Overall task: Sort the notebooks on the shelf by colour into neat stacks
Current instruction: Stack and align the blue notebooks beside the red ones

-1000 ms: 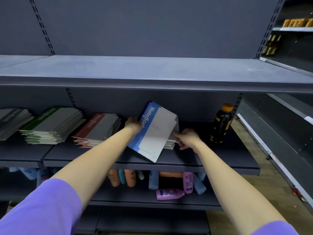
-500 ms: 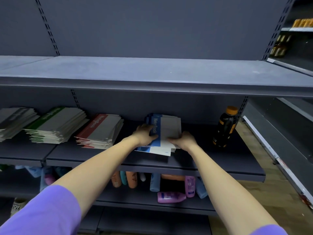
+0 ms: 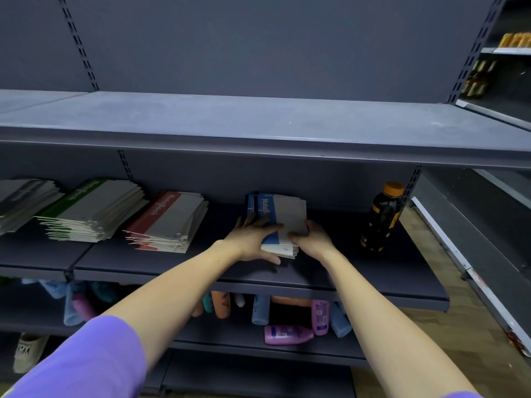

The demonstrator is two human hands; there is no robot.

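A stack of blue-spined notebooks (image 3: 283, 215) lies on the middle shelf (image 3: 344, 271), right of centre. My left hand (image 3: 253, 239) clasps the stack's left side, thumb along the front edge. My right hand (image 3: 311, 238) presses its right front corner. To the left lie a red-spined stack (image 3: 172, 222), a green-spined stack (image 3: 94, 211) and a grey stack (image 3: 23, 199), each somewhat fanned at the edges.
A dark bottle with an orange cap (image 3: 383, 216) stands upright to the right of the blue stack. The lower shelf holds several lotion and shampoo bottles (image 3: 287, 334). The upper shelf (image 3: 258, 119) is bare. A wooden floor shows at right.
The blue notebook held tilted in my left hand was laid flat on the blue stack. Both hands then closed in on the stack's sides.
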